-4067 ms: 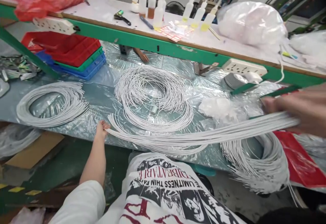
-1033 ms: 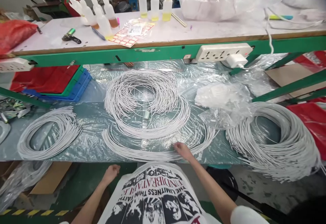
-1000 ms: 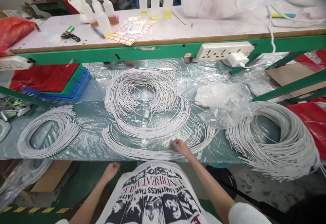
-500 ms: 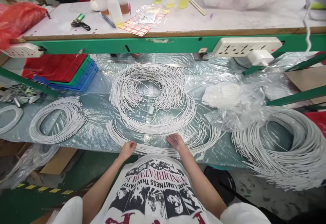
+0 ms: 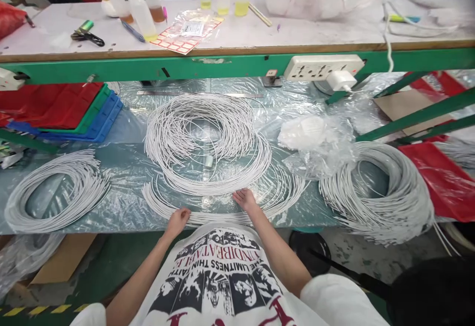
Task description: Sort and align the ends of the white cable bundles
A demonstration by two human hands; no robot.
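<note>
Along the worktop [image 5: 126,187], near its edge, wires [image 5: 218,218] lie in an unclosed arc, untied as far as shows. The left hand [image 5: 178,218] is narrow, its hold unclear; the right hand [image 5: 245,199] is loosely spread.

l. hand [image 5: 178,220] grip unclr
</note>
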